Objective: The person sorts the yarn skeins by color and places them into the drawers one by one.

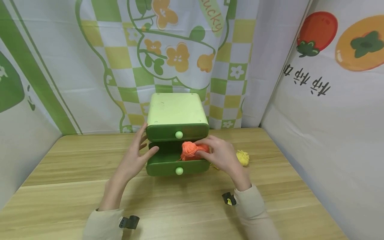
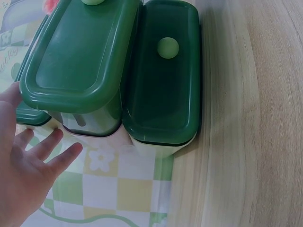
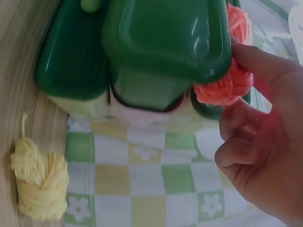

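Head view bright, even, soft light, seemingly from above; only faint shadows under hands on worktop (image 1: 186, 200). Wide-angle bending at edges. Left wrist view sharp, worktop grain smeared at right edge. Right wrist view softer; glare streaks on green drawer front (image 3: 165, 38); right hand (image 3: 265, 156) close, slightly blurred, reddish cast.

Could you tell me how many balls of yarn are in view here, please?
2. An orange yarn ball sits in the open lower drawer, held by the right hand. A yellow yarn ball lies on the table right of the drawers. The closed upper drawer may hide more.
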Demonstrator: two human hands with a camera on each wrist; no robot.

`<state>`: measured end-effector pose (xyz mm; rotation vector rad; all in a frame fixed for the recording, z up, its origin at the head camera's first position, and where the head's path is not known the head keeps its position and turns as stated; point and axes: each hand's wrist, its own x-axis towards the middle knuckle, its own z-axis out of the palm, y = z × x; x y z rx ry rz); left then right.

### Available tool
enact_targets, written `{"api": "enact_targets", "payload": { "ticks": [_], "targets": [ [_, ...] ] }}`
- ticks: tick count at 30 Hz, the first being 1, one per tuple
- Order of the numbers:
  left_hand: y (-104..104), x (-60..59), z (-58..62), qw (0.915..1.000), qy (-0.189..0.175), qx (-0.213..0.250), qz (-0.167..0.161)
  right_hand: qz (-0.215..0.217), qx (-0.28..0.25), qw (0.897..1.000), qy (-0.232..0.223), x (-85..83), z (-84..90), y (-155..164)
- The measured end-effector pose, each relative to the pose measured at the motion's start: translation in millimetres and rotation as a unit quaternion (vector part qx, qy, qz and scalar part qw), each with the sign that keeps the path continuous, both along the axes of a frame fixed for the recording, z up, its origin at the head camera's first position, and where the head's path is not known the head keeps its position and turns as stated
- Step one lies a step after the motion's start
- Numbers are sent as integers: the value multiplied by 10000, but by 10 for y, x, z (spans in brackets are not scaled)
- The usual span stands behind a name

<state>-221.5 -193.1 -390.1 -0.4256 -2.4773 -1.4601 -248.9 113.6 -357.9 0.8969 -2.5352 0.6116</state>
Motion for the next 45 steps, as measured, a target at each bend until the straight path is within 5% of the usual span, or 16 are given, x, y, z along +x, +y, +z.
{"api": "enact_targets", "payload": {
  "ticks": [14,45],
  "targets": [
    [1,-12,-5,10000,67,45,9,472,-173,9969,611,121,-101,-406],
    [10,0,2,9999,-128,62,28,344,-57,9992,213,207,-127,-520]
  ]
}}
